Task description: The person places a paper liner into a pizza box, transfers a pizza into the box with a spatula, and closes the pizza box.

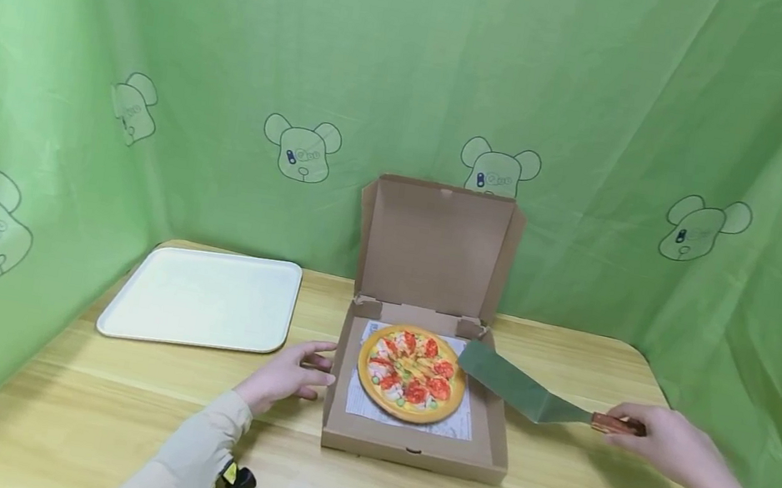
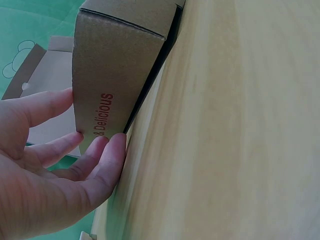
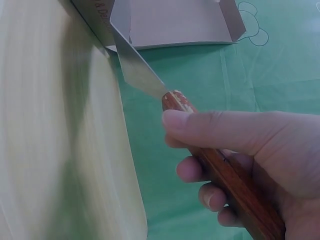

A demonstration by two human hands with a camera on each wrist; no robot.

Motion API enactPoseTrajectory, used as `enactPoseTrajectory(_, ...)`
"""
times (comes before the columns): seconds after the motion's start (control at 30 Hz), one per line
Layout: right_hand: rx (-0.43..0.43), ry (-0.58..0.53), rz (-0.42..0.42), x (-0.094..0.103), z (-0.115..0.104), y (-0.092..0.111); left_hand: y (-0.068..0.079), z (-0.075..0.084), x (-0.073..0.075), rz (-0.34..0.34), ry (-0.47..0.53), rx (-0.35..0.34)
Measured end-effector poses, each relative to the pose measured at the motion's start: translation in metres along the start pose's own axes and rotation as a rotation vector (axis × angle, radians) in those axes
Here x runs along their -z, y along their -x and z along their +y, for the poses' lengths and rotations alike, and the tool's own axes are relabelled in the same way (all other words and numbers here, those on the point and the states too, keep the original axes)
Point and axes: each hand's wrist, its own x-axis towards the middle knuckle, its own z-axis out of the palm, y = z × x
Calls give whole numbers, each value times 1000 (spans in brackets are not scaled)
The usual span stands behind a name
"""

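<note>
A toy-looking pizza point(image 1: 411, 374) with red and green toppings lies on printed paper point(image 1: 366, 409) inside a cardboard pizza box point(image 1: 409, 451) whose lid point(image 1: 436, 247) stands up at the back. My left hand point(image 1: 288, 372) is at the box's left side, its spread fingertips touching the outer wall point(image 2: 110, 70) with red lettering. In my right hand point(image 1: 671, 450) I grip the brown wooden handle point(image 3: 230, 180) of a spatula point(image 1: 517, 385). Its flat metal blade slants over the right wall of the box, the tip close to the pizza's right edge.
A white rectangular tray point(image 1: 204, 300) lies on the wooden table point(image 1: 107, 421) at the back left. Green curtains point(image 1: 404, 52) printed with bear heads hang behind and on both sides.
</note>
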Motion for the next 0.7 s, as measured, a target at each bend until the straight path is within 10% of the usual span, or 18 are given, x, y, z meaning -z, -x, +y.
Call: enactPoseTrajectory(0.7,64,38,128,-10,-22,-21,0,3,6,29,10,5)
